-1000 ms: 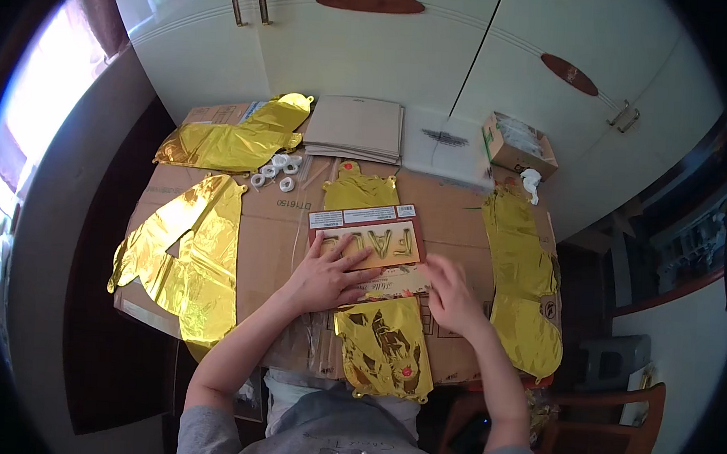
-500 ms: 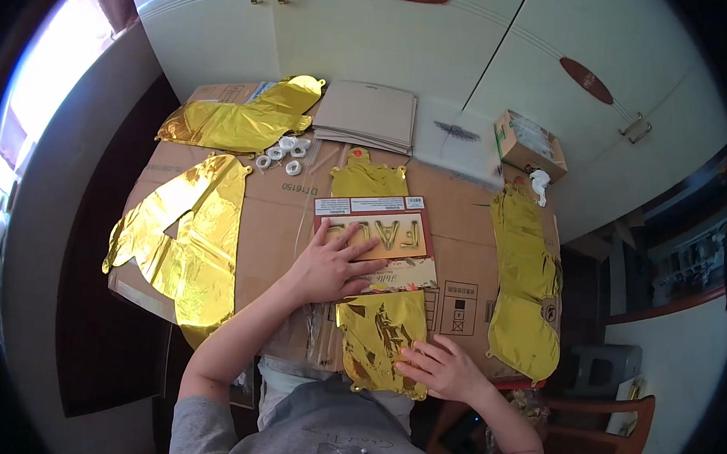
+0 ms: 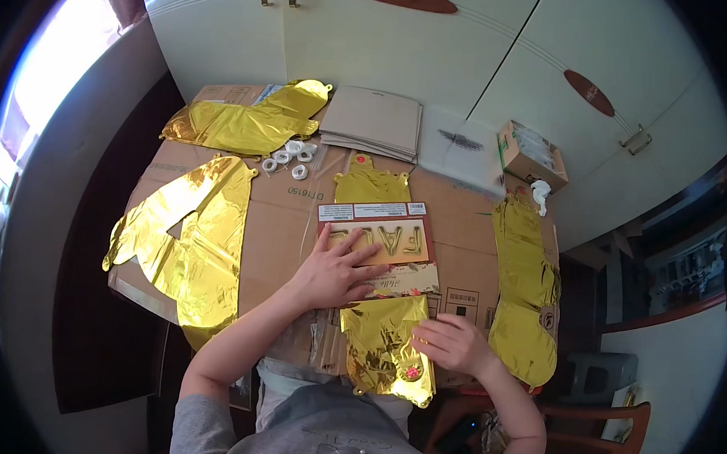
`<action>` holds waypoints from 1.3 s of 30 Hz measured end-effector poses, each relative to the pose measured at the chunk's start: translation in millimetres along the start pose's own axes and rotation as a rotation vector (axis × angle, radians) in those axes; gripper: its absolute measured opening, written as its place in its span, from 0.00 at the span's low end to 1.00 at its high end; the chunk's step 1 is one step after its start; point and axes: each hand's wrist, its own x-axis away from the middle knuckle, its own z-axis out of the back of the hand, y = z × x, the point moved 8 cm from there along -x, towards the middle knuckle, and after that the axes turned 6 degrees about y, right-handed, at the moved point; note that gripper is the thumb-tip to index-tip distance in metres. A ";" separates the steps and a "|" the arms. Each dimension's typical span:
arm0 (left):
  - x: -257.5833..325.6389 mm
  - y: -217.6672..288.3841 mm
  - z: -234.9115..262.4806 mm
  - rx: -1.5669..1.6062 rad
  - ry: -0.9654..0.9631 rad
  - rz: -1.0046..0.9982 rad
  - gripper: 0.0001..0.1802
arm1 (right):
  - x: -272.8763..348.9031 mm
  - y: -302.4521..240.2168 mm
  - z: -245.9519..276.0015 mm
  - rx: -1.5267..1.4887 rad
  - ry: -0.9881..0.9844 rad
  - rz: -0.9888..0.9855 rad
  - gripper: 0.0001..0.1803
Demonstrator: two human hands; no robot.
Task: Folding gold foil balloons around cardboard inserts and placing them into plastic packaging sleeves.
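Observation:
My left hand point(image 3: 341, 271) lies flat with fingers spread, pressing on a red-and-cream printed card point(image 3: 414, 271) with a picture of balloon letters. The card rests across the middle of a flat gold foil balloon point(image 3: 373, 187), whose top shows beyond it and whose lower part extends toward me. My right hand point(image 3: 456, 345) is at the right edge of this lower part, fingers bent over the foil; the thumb is hidden. Other flat gold foil letter balloons lie at the left point(image 3: 208, 245), far left point(image 3: 238, 124) and right point(image 3: 526, 315).
Brown cardboard point(image 3: 283, 215) covers the table. Several white ribbon rolls point(image 3: 299, 172) lie near a stack of grey-brown boards point(image 3: 372, 122). A small box point(image 3: 537, 153) stands at the back right. Pale cabinets point(image 3: 404, 50) rise behind; a wooden chair point(image 3: 597, 440) stands at lower right.
My right hand has moved slightly up and right, its fingers bending at the foil's edge. The lower foil has shifted and its creases look different. My left hand stays on the card.

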 end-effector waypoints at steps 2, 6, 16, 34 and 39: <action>0.9 -0.2 0.2 0.000 -0.001 0.008 0.27 | -0.3 10.2 -5.7 0.031 -0.009 0.001 0.15; 0.6 -0.5 0.2 0.010 -0.011 0.024 0.27 | -9.4 14.7 -12.0 0.058 -0.008 0.039 0.14; 3.0 4.1 -1.1 0.012 -0.019 0.003 0.27 | -2.6 9.4 -20.4 -0.016 0.025 -0.017 0.14; 5.1 14.8 0.7 0.032 -0.051 -0.067 0.27 | 0.5 -13.2 -15.8 -0.042 0.078 -0.106 0.13; 4.9 13.0 0.1 0.032 -0.066 -0.074 0.26 | 3.2 -8.2 -17.2 -0.108 0.102 -0.158 0.12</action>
